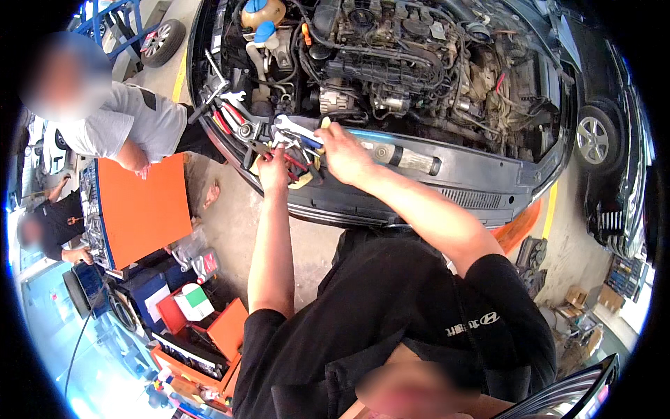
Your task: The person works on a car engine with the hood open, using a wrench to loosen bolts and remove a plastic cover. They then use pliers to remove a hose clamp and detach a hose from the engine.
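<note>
At the car's front edge, my left hand (272,162) is closed on hand tools, among them a red-handled one (293,162), with a yellow cloth (303,180) beneath. Just right of it, my right hand (336,148) is closed around a silver wrench (293,124) and something yellow, partly hidden by the fingers. More wrenches and red-handled pliers (225,120) lie in a pile to the left. Beyond both hands is the open engine bay (391,66); a silver cylindrical object (419,162) lies on the front panel to the right.
A person in grey (122,122) stands left beside an orange-topped tool cart (143,209); another in dark clothes (52,227) is behind it. Toolboxes (227,325) are at lower left, a loose wheel (162,43) at upper left. A dark car (618,174) stands right.
</note>
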